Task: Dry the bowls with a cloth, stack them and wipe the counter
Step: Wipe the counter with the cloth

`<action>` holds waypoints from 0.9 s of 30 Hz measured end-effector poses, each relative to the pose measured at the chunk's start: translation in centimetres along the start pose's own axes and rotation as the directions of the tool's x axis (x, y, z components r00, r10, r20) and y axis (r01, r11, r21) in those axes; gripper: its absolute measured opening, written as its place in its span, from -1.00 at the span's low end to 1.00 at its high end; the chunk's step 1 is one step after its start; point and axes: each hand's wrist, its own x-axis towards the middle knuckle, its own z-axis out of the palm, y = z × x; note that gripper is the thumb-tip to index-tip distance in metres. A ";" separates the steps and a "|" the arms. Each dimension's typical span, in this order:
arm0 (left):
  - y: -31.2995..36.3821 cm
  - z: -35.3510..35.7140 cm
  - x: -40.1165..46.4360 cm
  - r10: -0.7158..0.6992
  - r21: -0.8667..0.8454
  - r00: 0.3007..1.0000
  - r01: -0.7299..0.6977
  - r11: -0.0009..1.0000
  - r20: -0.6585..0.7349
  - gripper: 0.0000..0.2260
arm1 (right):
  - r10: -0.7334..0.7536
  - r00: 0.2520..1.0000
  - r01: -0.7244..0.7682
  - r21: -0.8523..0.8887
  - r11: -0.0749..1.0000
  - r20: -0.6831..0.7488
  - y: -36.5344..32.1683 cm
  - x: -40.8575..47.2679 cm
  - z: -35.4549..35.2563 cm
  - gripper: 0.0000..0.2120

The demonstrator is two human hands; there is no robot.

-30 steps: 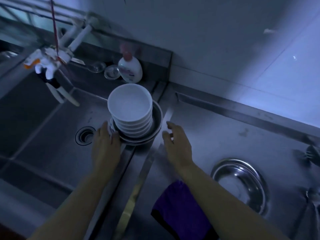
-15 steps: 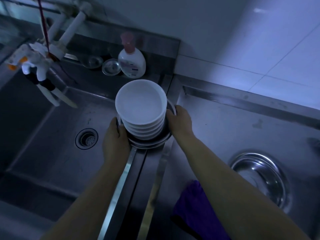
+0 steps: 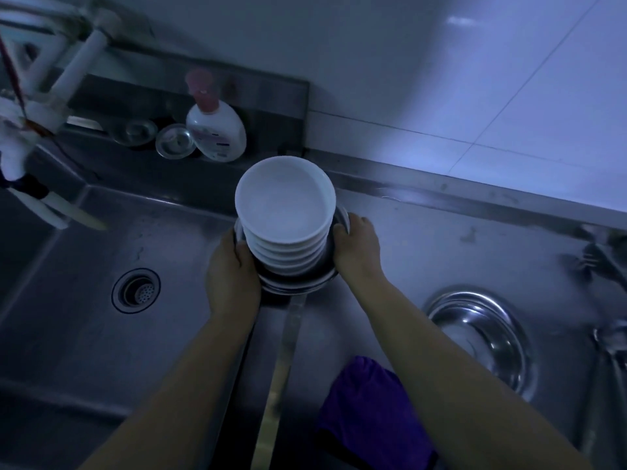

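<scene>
A: From the head view, what do the hands do?

B: The left hand (image 3: 232, 266) grips the left rim of a metal dish (image 3: 298, 283). The right hand (image 3: 354, 247) grips the right rim. The fingers curl around the edges.

A: What is in the dish?

B: A stack of white bowls (image 3: 285, 215). They sit one inside the other, with the dish under them.

A: Why use two hands?

B: I think the stack is tall and could tip. One hand on each side keeps it level.

A: Where is it all?

B: Right over the strip between the sink (image 3: 84, 266) and the tabletop (image 3: 424, 245). I cannot tell if the dish rests there or is in the air.

A: And the cloth?

B: The purple cloth (image 3: 366, 401) lies on the tabletop near the person, under the right arm. No hand touches it.

A: Anything else?

B: A metal bowl (image 3: 481, 337) sits on the tabletop to the right. A soap bottle (image 3: 217, 130) stands at the back, behind the sink. The drain (image 3: 135, 290) is in the sink.

A: What is left to do?

B: The bowls are stacked. I think the wiping comes later, so the cloth waits close by.
</scene>
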 end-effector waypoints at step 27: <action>1.7 11.4 5.5 0.187 0.238 0.940 -0.258 0.936 0.284 -0.77 | 0.211 0.928 -0.149 0.215 0.965 -0.306 8.5 5.8 -2.4 -0.80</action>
